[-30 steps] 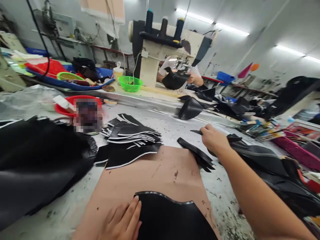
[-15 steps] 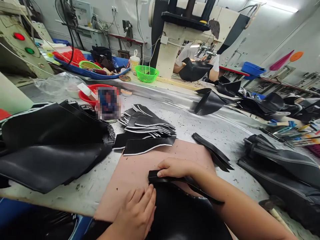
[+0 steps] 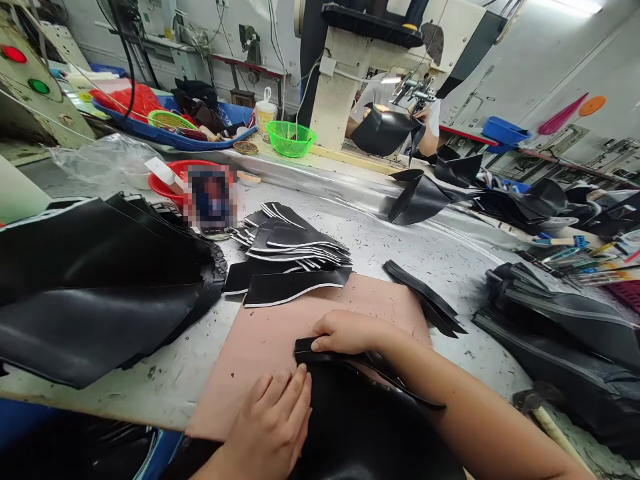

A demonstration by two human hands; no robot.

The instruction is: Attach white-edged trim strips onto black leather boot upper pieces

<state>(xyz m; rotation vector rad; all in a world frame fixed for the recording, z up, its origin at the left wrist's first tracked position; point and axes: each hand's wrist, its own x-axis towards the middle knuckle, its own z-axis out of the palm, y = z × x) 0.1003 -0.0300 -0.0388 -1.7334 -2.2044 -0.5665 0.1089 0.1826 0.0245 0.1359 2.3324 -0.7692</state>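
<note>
A large black leather piece (image 3: pixel 370 427) lies over the near edge of a pink board (image 3: pixel 260 340). Along the top of that piece runs a narrow black leather strip (image 3: pixel 304 349), its tail curving toward my forearm. My right hand (image 3: pixel 345 332) grips the strip near its left end, thumb on top and fingers curled, partly hidden. Flat along the left edge of the large piece rests my left hand (image 3: pixel 280 410), fingers stretched out side by side; its thumb is hidden. Just beyond the board is a stack of black pieces with white edges (image 3: pixel 300 240).
Large black panels (image 3: pixel 100 293) are piled at left, dark folded pieces (image 3: pixel 565 333) at right. Loose black strips (image 3: pixel 425 297) lie near the board, a hammer (image 3: pixel 550 420) at lower right. Beyond are a red bowl (image 3: pixel 167 180), a green basket (image 3: pixel 291 140) and a person at a sewing machine (image 3: pixel 330 87).
The view has shifted slightly, with the background sitting a little higher. Both hands keep nearly the same place and hold on the leather.
</note>
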